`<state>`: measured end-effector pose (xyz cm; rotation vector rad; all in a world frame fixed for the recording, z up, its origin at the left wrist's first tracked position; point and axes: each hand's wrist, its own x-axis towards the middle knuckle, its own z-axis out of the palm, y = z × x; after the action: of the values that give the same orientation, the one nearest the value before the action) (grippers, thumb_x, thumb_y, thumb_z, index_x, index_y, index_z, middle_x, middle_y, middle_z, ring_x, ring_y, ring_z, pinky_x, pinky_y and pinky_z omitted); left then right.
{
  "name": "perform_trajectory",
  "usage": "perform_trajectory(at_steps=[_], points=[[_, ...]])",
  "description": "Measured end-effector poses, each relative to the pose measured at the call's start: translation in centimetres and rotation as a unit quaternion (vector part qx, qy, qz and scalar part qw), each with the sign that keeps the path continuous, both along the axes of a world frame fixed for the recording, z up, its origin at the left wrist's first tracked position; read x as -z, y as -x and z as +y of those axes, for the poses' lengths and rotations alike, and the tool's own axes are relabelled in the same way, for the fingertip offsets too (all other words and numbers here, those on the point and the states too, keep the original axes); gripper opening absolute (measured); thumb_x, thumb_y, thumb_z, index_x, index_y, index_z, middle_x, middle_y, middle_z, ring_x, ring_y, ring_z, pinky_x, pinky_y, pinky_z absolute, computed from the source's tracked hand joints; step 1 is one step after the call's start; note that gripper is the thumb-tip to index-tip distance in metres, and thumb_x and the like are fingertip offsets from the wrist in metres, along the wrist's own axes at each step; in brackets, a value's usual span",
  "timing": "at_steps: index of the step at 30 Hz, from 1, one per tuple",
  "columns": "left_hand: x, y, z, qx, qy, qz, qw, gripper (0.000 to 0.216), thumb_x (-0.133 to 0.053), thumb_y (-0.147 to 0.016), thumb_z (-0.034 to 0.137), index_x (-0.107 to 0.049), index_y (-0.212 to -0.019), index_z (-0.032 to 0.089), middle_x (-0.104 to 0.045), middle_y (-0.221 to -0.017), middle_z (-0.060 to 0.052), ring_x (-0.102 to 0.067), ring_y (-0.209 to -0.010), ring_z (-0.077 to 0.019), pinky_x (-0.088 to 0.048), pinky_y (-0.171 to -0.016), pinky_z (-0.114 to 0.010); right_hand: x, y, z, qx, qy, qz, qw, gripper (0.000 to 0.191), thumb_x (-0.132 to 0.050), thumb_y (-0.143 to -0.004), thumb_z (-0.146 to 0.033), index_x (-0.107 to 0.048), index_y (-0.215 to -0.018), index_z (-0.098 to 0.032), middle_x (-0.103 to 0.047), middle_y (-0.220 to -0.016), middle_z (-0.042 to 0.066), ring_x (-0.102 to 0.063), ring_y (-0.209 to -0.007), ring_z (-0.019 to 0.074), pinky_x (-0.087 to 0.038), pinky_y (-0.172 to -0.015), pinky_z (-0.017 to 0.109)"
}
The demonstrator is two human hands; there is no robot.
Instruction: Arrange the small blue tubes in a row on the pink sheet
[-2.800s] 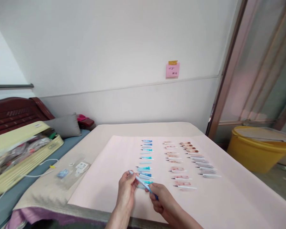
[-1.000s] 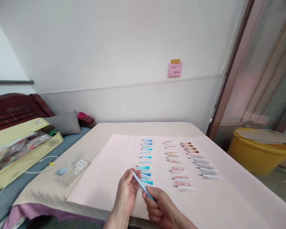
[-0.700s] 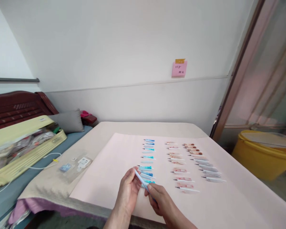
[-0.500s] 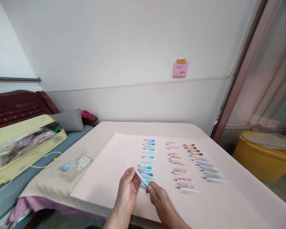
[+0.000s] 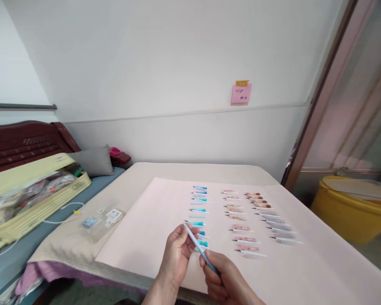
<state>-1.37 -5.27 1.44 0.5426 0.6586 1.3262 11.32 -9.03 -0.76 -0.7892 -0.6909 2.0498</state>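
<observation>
A slim pale-blue pen [image 5: 196, 242] slants between my two hands above the near part of the pink sheet. My left hand [image 5: 180, 245] pinches its upper end between thumb and fingers. Closed round the darker blue lower end is my right hand [image 5: 220, 273]. Just beyond them runs a column of pens with blue and turquoise parts [image 5: 198, 210]; my left fingers hide some of the nearest ones. Whether the held pen has a tip or cap cannot be made out.
Columns of pens with pink parts [image 5: 241, 228] and with brown and grey parts [image 5: 274, 224] lie to the right on the pink sheet [image 5: 139, 237]. Clear plastic packaging [image 5: 106, 218] rests at left, near a pale-yellow box [image 5: 34, 203]. A yellow bin [image 5: 343, 216] stands at right.
My right hand has shifted right and nearer to me, and more of the pen shows, with its darker blue end visible. My left hand has moved slightly right, still pinching the upper end.
</observation>
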Motion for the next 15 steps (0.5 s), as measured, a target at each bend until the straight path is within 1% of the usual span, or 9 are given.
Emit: perform_trajectory(at_steps=[2,5,7,10,13,15], points=[[0.0,-0.4,-0.4,0.018,0.003,-0.006,1.000,0.016,-0.062,-0.074,0.026,-0.062,-0.080,0.012,-0.067,-0.083,-0.011,-0.061,-0.067,-0.0147,-0.046,-0.058,-0.024,-0.1,-0.2,-0.6,0.016,-0.013,-0.004,1.000,0.026,-0.043,-0.081,-0.042,-0.053,-0.076,-0.019,-0.025,-0.038,-0.011,-0.011,-0.029,0.0030,-0.008,-0.032,0.019],[0.2,-0.8,-0.9,0.032,0.013,-0.012,0.999,0.017,-0.061,-0.075,0.027,-0.062,-0.083,0.012,-0.066,-0.083,-0.011,-0.060,-0.066,-0.0157,-0.046,-0.054,-0.025,-0.1,-0.2,-1.6,0.061,-0.027,-0.022,0.998,0.027,-0.043,-0.082,-0.044,-0.053,-0.081,-0.019,-0.029,-0.038,-0.011,-0.013,-0.029,0.0026,-0.008,-0.032,0.019],[0.4,-1.0,-1.0,0.032,0.019,-0.011,0.999,0.017,-0.062,-0.074,0.026,-0.062,-0.084,0.012,-0.066,-0.084,-0.011,-0.060,-0.068,-0.0160,-0.047,-0.056,-0.025,-0.1,-0.3,-2.1,0.091,-0.030,-0.032,0.995,0.029,-0.044,-0.083,-0.046,-0.052,-0.082,-0.018,-0.033,-0.040,-0.010,-0.015,-0.029,0.0020,-0.009,-0.033,0.019],[0.8,-1.1,-1.2,0.033,0.029,0.002,0.999,0.018,-0.061,-0.075,0.027,-0.061,-0.087,0.014,-0.065,-0.086,-0.010,-0.061,-0.076,-0.0169,-0.048,-0.063,-0.026,-0.3,-0.5,-2.3,0.120,-0.037,-0.045,0.991,0.030,-0.045,-0.082,-0.046,-0.050,-0.075,-0.017,-0.043,-0.049,-0.008,-0.017,-0.030,0.0002,-0.009,-0.034,0.019],[1.2,-1.3,-1.4,0.033,0.038,0.018,0.999,0.020,-0.060,-0.076,0.030,-0.060,-0.089,0.015,-0.065,-0.087,-0.011,-0.060,-0.080,-0.0180,-0.048,-0.067,-0.028,-0.6,-0.9,-2.1,0.132,-0.042,-0.057,0.989,0.030,-0.047,-0.082,-0.045,-0.046,-0.070,-0.017,-0.048,-0.054,-0.007,-0.018,-0.031,-0.0006,-0.011,-0.035,0.019],[1.4,-1.4,-1.4,0.032,0.038,0.029,0.998,0.020,-0.059,-0.076,0.031,-0.060,-0.089,0.015,-0.065,-0.086,-0.010,-0.060,-0.081,-0.0182,-0.049,-0.069,-0.029,-0.8,-1.1,-1.9,0.127,-0.046,-0.068,0.989,0.030,-0.049,-0.081,-0.045,-0.045,-0.069,-0.018,-0.049,-0.056,-0.006,-0.019,-0.031,-0.0006,-0.011,-0.035,0.019]])
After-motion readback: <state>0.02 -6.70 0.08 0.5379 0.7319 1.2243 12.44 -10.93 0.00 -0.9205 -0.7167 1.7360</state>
